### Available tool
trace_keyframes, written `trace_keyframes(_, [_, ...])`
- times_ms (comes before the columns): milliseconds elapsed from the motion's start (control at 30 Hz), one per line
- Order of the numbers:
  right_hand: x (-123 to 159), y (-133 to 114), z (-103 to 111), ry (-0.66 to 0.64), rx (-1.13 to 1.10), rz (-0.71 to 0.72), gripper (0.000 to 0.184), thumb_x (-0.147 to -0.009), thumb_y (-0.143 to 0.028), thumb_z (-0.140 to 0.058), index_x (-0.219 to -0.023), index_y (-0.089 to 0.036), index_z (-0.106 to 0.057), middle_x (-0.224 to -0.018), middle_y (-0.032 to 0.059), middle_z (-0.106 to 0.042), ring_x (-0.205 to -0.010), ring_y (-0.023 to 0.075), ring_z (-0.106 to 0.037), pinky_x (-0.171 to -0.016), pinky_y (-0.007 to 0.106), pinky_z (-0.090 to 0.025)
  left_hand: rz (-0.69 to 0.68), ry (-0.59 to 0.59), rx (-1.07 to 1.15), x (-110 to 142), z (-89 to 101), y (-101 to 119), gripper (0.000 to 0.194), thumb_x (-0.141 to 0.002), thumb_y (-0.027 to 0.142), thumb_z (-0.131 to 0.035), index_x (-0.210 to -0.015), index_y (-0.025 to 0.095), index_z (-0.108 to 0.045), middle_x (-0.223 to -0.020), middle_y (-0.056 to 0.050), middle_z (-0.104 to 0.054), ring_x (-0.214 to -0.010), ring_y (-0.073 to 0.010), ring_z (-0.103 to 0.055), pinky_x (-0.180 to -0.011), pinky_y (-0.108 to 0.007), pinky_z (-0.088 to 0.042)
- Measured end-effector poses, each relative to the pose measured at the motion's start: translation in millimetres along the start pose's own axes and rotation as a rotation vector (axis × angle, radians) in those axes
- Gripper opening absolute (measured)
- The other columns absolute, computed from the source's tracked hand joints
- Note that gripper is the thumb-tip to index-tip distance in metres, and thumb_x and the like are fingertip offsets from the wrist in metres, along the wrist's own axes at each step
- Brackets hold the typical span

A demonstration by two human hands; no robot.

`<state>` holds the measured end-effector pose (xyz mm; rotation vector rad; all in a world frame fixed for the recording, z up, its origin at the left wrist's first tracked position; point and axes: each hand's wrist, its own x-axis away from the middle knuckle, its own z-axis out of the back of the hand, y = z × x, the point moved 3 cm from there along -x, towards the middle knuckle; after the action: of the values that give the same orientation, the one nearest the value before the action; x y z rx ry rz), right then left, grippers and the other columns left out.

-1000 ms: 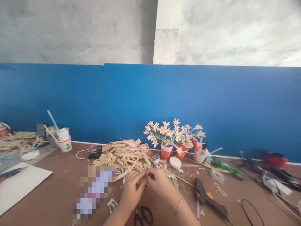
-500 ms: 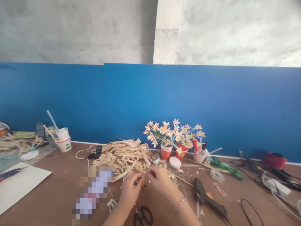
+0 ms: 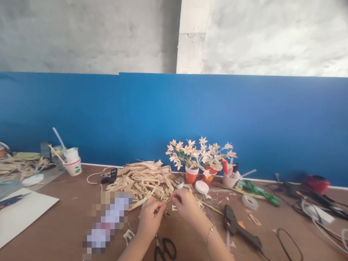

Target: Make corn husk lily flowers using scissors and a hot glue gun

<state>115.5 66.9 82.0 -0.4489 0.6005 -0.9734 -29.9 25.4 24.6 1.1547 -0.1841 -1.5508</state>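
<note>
My left hand (image 3: pixel 151 214) is pinched closed in front of the pile of dried husk strips (image 3: pixel 148 177). Just to its right, my right hand (image 3: pixel 186 206), with a bracelet at the wrist, also pinches. A thin pale strip (image 3: pixel 168 200) seems to run between the two sets of fingertips; it is too small to make out well. Black-handled scissors (image 3: pixel 165 249) lie below my hands on the brown table. A small white scrap (image 3: pixel 174 208) shows under the right fingers.
Husk flowers (image 3: pixel 201 150) stand in red cups (image 3: pixel 191 175) behind my hands. At right are a black glue gun (image 3: pixel 239 228), a tape roll (image 3: pixel 250 202), green wrapped stems (image 3: pixel 262 194) and cables (image 3: pixel 310 206). White board (image 3: pixel 29 214) and a cup (image 3: pixel 73 168) lie left.
My hands have drawn slightly apart, the right fingertips moving a little to the right. The small white scrap beneath them now shows.
</note>
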Motion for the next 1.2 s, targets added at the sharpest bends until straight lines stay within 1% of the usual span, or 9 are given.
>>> trace_keyframes(167, [-0.1, -1.1, 1.9, 0.026, -0.019, 0.013, 0.019, -0.073, -0.011, -0.044, -0.073, -0.016, -0.062, -0.067, 0.0024, -0.063, -0.062, 0.0138, -0.055, -0.058, 0.02, -0.036, 0.082, -0.001, 0.134, -2.4, 2.4, 0.4, 0.019, -0.079, 0.029, -0.054, -0.072, 0.019, -0.068, -0.069, -0.005, -0.065, -0.07, -0.02, -0.058, -0.068, -0.031, -0.045])
trace_keyframes(367, [0.7, 4.2, -13.5, -0.077, -0.125, -0.069, 0.017, -0.068, -0.013, -0.047, -0.069, -0.016, -0.064, -0.064, 0.0015, -0.064, -0.06, 0.0129, -0.054, -0.056, 0.02, -0.036, 0.329, 0.031, 0.572, -2.7, -0.9, 0.7, 0.022, -0.073, 0.037, -0.061, -0.072, 0.017, -0.069, -0.077, -0.006, -0.067, -0.078, -0.0207, -0.058, -0.074, -0.03, -0.045])
trace_keyframes(433, [2.4, 4.9, -23.1, -0.17, -0.235, -0.077, 0.017, -0.069, -0.015, -0.047, -0.065, -0.015, -0.063, -0.059, 0.0, -0.062, -0.056, 0.0114, -0.053, -0.053, 0.018, -0.036, 0.45, 0.01, 0.745, -0.4, -4.9, 1.8, 0.024, -0.072, 0.039, -0.062, -0.075, 0.016, -0.068, -0.067, -0.003, -0.063, -0.067, -0.0163, -0.056, -0.063, -0.025, -0.044])
trace_keyframes(500, [4.4, 5.9, -29.9, -0.268, -0.334, -0.106, 0.018, -0.07, -0.018, -0.046, -0.064, -0.015, -0.063, -0.052, -0.0021, -0.057, -0.05, 0.0102, -0.051, -0.048, 0.018, -0.035, 0.551, -0.017, 0.924, 1.7, -8.4, 3.2, 0.026, -0.072, 0.041, -0.063, -0.077, 0.015, -0.066, -0.054, 0.002, -0.055, -0.052, -0.0099, -0.048, -0.049, -0.019, -0.037])
trace_keyframes(567, [5.2, 7.1, -30.6, -0.3, -0.351, -0.138, 0.019, -0.071, -0.019, -0.046, -0.064, -0.015, -0.063, -0.049, -0.0029, -0.054, -0.048, 0.0101, -0.05, -0.046, 0.018, -0.034, 0.607, -0.018, 1.076, 2.5, -9.6, 4.2, 0.025, -0.071, 0.04, -0.064, -0.074, 0.015, -0.063, -0.054, 0.004, -0.053, -0.044, -0.0054, -0.041, -0.042, -0.016, -0.03])
trace_keyframes(667, [3.0, 6.7, -21.3, -0.173, -0.261, -0.157, 0.017, -0.068, -0.016, -0.047, -0.061, -0.015, -0.062, -0.054, -0.0012, -0.058, -0.054, 0.0112, -0.052, -0.049, 0.019, -0.034, 0.668, -0.002, 1.206, 2.1, -9.3, 3.5, 0.021, -0.07, 0.034, -0.068, -0.071, 0.016, -0.059, -0.06, 0.003, -0.056, -0.044, -0.003, -0.042, -0.042, -0.014, -0.029])
trace_keyframes(800, [0.5, -3.1, -11.9, -0.009, -0.282, -0.072, 0.018, -0.069, -0.013, -0.048, -0.075, -0.016, -0.064, -0.066, 0.0004, -0.063, -0.062, 0.0126, -0.055, -0.057, 0.02, -0.039, 0.728, -0.053, 1.282, 2.5, -13.3, 1.4, 0.02, -0.067, 0.03, -0.072, -0.073, 0.013, -0.064, -0.059, 0.002, -0.056, -0.05, -0.0045, -0.048, -0.048, -0.015, -0.036])
trace_keyframes(967, [1.9, -12.1, -16.3, 0.009, -0.29, 0.073, 0.017, -0.071, -0.015, -0.054, -0.08, -0.019, -0.067, -0.083, 0.0035, -0.061, -0.068, 0.0136, -0.056, -0.062, 0.022, -0.042, 0.768, -0.082, 1.328, 4.2, -18.9, -0.6, 0.022, -0.06, 0.028, -0.077, -0.073, 0.012, -0.068, -0.061, 0.0, -0.06, -0.052, -0.006, -0.05, -0.05, -0.017, -0.039])
trace_keyframes(1200, [0.3, -6.5, -18.1, 0.036, -0.329, 0.084, 0.016, -0.074, -0.013, -0.053, -0.066, -0.018, -0.067, -0.079, 0.0027, -0.059, -0.072, 0.0133, -0.056, -0.067, 0.023, -0.043, 0.766, -0.163, 1.311, 6.6, -19.3, 1.2, 0.02, -0.061, 0.027, -0.077, -0.07, 0.011, -0.068, -0.061, -0.002, -0.061, -0.053, -0.0068, -0.051, -0.052, -0.017, -0.04])
